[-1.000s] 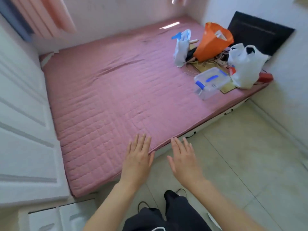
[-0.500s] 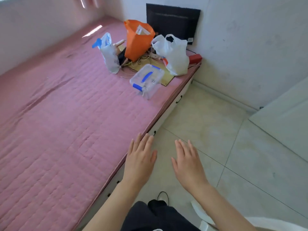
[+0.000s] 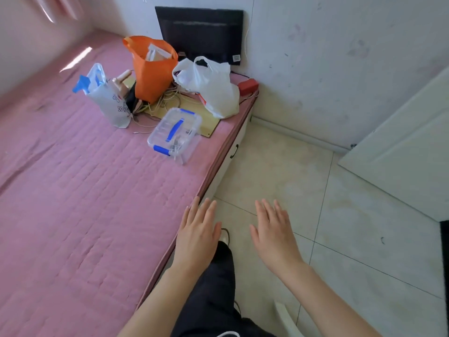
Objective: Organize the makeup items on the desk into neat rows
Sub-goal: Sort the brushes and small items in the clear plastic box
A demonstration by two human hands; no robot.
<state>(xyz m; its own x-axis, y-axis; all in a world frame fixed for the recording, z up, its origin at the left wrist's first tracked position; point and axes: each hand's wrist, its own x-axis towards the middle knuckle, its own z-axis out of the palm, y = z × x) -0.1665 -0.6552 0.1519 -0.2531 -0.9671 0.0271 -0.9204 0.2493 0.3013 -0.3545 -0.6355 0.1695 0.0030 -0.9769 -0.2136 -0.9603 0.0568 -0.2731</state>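
Note:
My left hand (image 3: 197,235) and my right hand (image 3: 274,235) are held out side by side, palms down, fingers straight, holding nothing. They hover over the tiled floor next to the edge of a pink quilted bed (image 3: 80,203). No desk and no makeup items are in view. A clear plastic box with blue handle and latches (image 3: 175,133) lies on the bed near its far corner, well beyond both hands.
At the bed's far end stand an orange bag (image 3: 151,69), a white plastic bag (image 3: 211,88), a printed white bag (image 3: 107,98), tangled cords and a red box (image 3: 247,86). A black panel (image 3: 199,34) leans on the wall. A white door (image 3: 408,152) stands right.
The view has swung right, away from the bed toward the tiled floor and the white door. Both hands stay open in the same pose.

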